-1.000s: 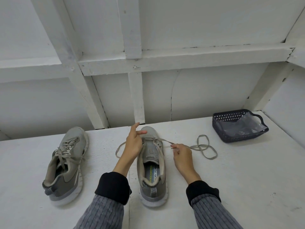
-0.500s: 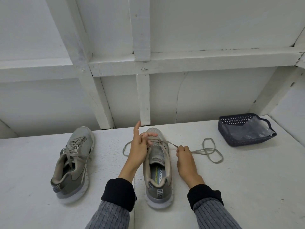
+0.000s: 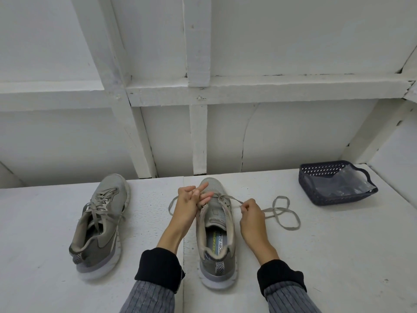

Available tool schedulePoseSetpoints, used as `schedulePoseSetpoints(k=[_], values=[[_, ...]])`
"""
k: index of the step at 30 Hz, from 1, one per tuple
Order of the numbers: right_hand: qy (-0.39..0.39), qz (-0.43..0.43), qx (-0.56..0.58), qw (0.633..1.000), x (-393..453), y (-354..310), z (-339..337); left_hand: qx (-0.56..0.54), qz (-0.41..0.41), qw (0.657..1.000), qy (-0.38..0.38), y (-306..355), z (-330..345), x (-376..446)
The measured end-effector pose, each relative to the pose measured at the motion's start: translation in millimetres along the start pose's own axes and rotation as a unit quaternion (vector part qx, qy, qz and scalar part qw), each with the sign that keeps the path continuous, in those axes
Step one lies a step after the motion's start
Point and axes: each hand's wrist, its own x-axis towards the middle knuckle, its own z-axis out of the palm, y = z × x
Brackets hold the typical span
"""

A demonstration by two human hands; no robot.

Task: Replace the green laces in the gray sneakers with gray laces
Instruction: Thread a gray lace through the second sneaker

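Head view: two gray sneakers on a white surface (image 3: 316, 256), one being laced.

Surroundings: one dark perforated basket (image 3: 325, 177) at far right, holding a clear plastic bag (image 3: 343, 184); white framed wall (image 3: 198, 86) behind. Count: two sneakers, one loose gray lace (image 3: 282, 211). Centre sneaker (image 3: 215, 233) stands upright, long axis running away from the viewer, toe to the wall, heel nearest. Left sneaker (image 3: 101, 222), fully laced, lies apart, toe angled up and right. Left hand (image 3: 187, 204) pinches the lace at the front eyelets, partly covering them. Right hand (image 3: 251, 211) pinches the lace beside the shoe; the slack loops on the surface to the right.
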Motion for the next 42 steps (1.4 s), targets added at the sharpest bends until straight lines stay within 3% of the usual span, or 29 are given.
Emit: schedulePoseSetpoints(k=[6,11,15,20,26,31,42], values=[[0.036,-0.008,0.2,0.979,9.8,-56.7,-19.7,-0.026,0.008,0.999,0.034,2.4,0.2,1.2],[-0.045,0.004,0.286,0.957,5.9,-86.0,-29.9,0.041,0.051,0.998,0.024,6.7,4.5,-3.6],[-0.092,0.011,0.317,0.944,-1.7,-94.8,-39.8,0.12,0.09,0.988,-0.04,20.4,9.3,-8.2],[-0.102,0.058,0.445,0.888,-4.4,-97.7,-53.0,0.131,0.044,0.981,-0.135,28.2,16.1,-8.2],[-0.063,0.065,0.382,0.92,1.1,-81.2,-44.4,0.203,0.004,0.971,-0.128,44.2,20.2,-9.8],[-0.079,-0.023,0.278,0.957,8.7,-79.5,-45.9,0.268,0.011,0.948,-0.174,58.9,24.8,-15.9],[-0.127,-0.021,0.247,0.961,19.4,-72.8,-38.2,0.315,-0.038,0.928,-0.193,42.7,10.9,1.1]])
